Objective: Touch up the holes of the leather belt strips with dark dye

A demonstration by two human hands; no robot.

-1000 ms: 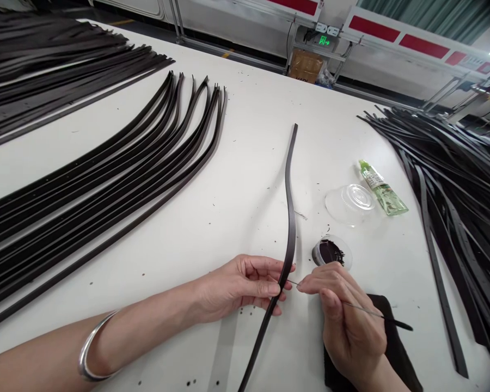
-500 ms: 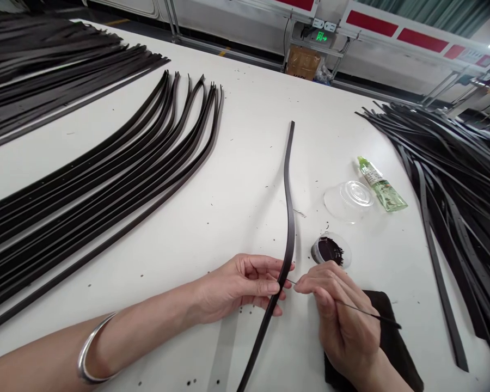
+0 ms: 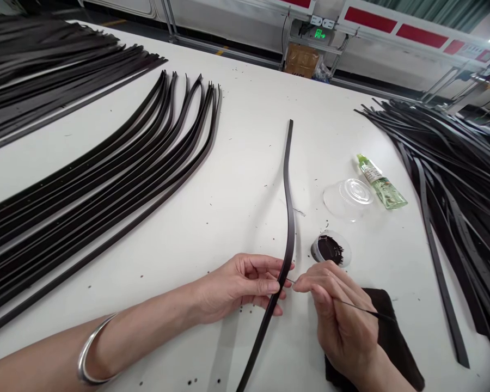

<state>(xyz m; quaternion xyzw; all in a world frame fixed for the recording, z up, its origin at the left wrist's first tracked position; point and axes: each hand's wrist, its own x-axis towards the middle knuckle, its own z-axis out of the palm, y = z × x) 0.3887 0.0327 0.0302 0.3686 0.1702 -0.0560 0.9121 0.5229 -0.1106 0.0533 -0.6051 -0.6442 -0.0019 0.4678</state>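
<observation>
A long narrow black strap (image 3: 288, 218) runs up the middle, its upper part curving above the table. My left hand (image 3: 245, 286) pinches its lower part between thumb and fingers. My right hand (image 3: 341, 313) is closed around a thin dark stick-like tool (image 3: 361, 309), whose fine tip meets or nearly meets the strap's right edge by my left fingertips. I cannot tell whether it is a brush or a needle tool. Just above my right hand stands a small clear cup (image 3: 330, 249) with black matter inside and on its wall. Under my right wrist lies a folded dark cloth (image 3: 392, 343).
Bundles of black straps lie at the left (image 3: 106, 185), with a further pile (image 3: 65, 81) at the far left. More straps (image 3: 453, 163) cover the right side. A clear plastic lid (image 3: 347, 198) and a green tube (image 3: 381, 182) lie behind the cup. Small dark specks dot the white table (image 3: 237, 190).
My right hand and the tool's back end have shifted slightly to the left and up. My left hand keeps its hold on the strap. The whole view has shifted a little.
</observation>
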